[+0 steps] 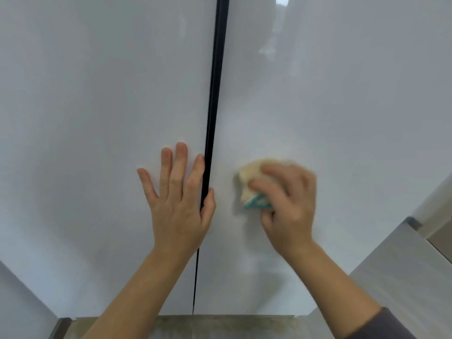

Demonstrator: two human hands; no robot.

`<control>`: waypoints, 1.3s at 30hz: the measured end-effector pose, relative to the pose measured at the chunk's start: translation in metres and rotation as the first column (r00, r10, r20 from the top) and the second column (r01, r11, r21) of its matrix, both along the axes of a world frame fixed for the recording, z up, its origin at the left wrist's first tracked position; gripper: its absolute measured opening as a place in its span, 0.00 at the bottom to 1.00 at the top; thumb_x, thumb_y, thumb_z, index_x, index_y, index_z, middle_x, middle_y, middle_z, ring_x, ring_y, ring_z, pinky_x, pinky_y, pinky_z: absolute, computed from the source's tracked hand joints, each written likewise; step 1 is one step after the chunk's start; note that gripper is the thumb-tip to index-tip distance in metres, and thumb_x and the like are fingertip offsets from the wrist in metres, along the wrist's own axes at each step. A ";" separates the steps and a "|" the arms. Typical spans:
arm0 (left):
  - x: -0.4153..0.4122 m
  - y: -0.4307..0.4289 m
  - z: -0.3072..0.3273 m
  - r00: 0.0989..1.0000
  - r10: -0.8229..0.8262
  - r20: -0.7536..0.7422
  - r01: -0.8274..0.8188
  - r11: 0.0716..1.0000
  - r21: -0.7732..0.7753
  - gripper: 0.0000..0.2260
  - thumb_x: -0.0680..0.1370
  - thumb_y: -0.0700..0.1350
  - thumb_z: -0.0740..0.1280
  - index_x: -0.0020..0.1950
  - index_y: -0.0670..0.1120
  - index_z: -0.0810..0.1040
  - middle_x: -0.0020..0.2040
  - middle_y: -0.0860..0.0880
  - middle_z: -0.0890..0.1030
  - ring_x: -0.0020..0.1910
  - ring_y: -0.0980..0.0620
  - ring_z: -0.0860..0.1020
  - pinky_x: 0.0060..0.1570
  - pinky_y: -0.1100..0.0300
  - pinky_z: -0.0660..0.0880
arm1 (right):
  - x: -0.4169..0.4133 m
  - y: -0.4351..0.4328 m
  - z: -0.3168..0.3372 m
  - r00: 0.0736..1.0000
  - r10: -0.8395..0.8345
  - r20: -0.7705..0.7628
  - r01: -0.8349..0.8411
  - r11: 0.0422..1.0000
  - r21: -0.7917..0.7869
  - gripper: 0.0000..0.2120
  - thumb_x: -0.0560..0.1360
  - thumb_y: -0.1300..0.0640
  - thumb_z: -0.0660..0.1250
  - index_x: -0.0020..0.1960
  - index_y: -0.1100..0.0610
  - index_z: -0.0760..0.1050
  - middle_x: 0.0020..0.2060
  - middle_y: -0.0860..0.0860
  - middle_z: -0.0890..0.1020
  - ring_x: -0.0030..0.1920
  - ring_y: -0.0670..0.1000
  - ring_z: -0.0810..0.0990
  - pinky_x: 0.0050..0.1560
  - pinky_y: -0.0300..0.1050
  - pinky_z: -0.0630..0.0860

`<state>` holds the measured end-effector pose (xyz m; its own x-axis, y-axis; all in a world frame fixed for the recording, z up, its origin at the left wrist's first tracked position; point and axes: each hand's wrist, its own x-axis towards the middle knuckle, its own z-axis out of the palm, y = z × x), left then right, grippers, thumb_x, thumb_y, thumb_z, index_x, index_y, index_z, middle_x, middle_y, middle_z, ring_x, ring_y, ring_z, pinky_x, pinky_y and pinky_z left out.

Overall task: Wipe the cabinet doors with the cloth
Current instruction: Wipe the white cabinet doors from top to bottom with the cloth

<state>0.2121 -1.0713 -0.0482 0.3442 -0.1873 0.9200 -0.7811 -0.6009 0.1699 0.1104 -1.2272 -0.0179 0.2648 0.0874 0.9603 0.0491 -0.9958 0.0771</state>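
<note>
1. Two glossy white cabinet doors fill the frame, split by a dark vertical gap (212, 133) running down the centre.
2. A bunched cream cloth (249, 177) with a teal edge sits right of centre, pressed against the right door (342, 106).
3. The right hand (288, 201) grips it, fingers curled round; the blur suggests wiping in progress.
4. The left hand (178, 201) lies flat, fingers straight, on the left door (97, 106), thumb at the gap, holding nothing.
5. Next, probably, the strokes must reach the unwiped areas above.
6. A worn ledge (220, 326) runs along the bottom.
</note>
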 end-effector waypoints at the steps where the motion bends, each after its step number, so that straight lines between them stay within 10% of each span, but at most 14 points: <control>1: 0.001 0.000 0.000 1.000 -0.001 0.004 0.001 1.000 -0.005 0.26 0.79 0.46 0.62 0.76 0.45 0.59 0.77 0.41 0.56 0.79 0.47 0.47 0.73 0.34 0.44 | -0.003 -0.001 -0.024 0.998 0.003 -0.060 -0.007 0.998 -0.066 0.11 0.78 0.66 0.60 0.48 0.54 0.78 0.54 0.51 0.79 0.52 0.57 0.73 0.52 0.50 0.73; 5: 0.000 0.001 0.000 1.000 -0.011 0.009 0.011 1.000 -0.003 0.26 0.79 0.45 0.63 0.76 0.44 0.60 0.77 0.39 0.57 0.79 0.45 0.48 0.73 0.33 0.44 | -0.024 -0.022 -0.038 0.972 0.007 -0.233 -0.063 0.971 -0.233 0.09 0.78 0.65 0.64 0.46 0.54 0.80 0.52 0.51 0.82 0.50 0.57 0.77 0.48 0.50 0.74; 11: -0.002 -0.002 0.000 1.000 -0.006 0.009 0.007 0.999 -0.031 0.25 0.79 0.43 0.63 0.75 0.42 0.61 0.77 0.38 0.58 0.79 0.43 0.49 0.72 0.32 0.44 | -0.023 -0.041 0.075 1.000 -0.003 0.017 0.002 1.000 0.018 0.16 0.63 0.74 0.63 0.43 0.61 0.83 0.50 0.57 0.82 0.52 0.61 0.73 0.48 0.57 0.72; 19: -0.007 -0.003 0.003 0.999 -0.027 -0.026 0.026 0.999 -0.040 0.25 0.78 0.41 0.62 0.75 0.40 0.63 0.77 0.36 0.58 0.78 0.40 0.50 0.72 0.31 0.45 | -0.048 -0.055 -0.028 0.967 -0.030 -0.254 -0.016 0.984 -0.178 0.13 0.80 0.64 0.58 0.44 0.54 0.79 0.50 0.52 0.83 0.51 0.57 0.75 0.45 0.53 0.74; 25: -0.008 -0.008 0.003 0.999 -0.044 -0.028 0.041 0.996 -0.082 0.25 0.77 0.39 0.63 0.74 0.39 0.63 0.77 0.35 0.58 0.78 0.40 0.50 0.71 0.30 0.45 | -0.053 -0.078 0.044 0.998 -0.055 -0.026 0.056 0.997 0.050 0.17 0.62 0.76 0.63 0.44 0.61 0.82 0.54 0.52 0.78 0.53 0.59 0.71 0.51 0.55 0.72; 30: -0.013 -0.010 0.004 0.998 -0.044 -0.050 0.039 0.994 -0.103 0.26 0.77 0.37 0.63 0.75 0.39 0.62 0.77 0.35 0.58 0.78 0.38 0.51 0.71 0.29 0.45 | -0.069 -0.081 -0.030 0.980 -0.096 -0.174 0.087 0.994 -0.060 0.14 0.77 0.67 0.55 0.50 0.52 0.74 0.57 0.51 0.75 0.53 0.58 0.72 0.49 0.56 0.73; 39: -0.030 -0.016 0.010 0.994 -0.004 -0.112 -0.006 0.996 -0.088 0.31 0.74 0.32 0.61 0.78 0.37 0.57 0.78 0.34 0.54 0.78 0.35 0.49 0.71 0.29 0.49 | -0.080 -0.099 0.026 0.981 -0.183 -0.068 0.191 0.972 0.137 0.20 0.61 0.74 0.60 0.46 0.61 0.82 0.56 0.54 0.74 0.55 0.60 0.70 0.59 0.36 0.63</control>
<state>0.1818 -1.0873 -0.0383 0.4460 -0.1069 0.8886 -0.7538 -0.5802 0.3085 0.0304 -1.3259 0.0081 0.3160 -0.1054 0.9429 -0.1391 -0.9882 -0.0638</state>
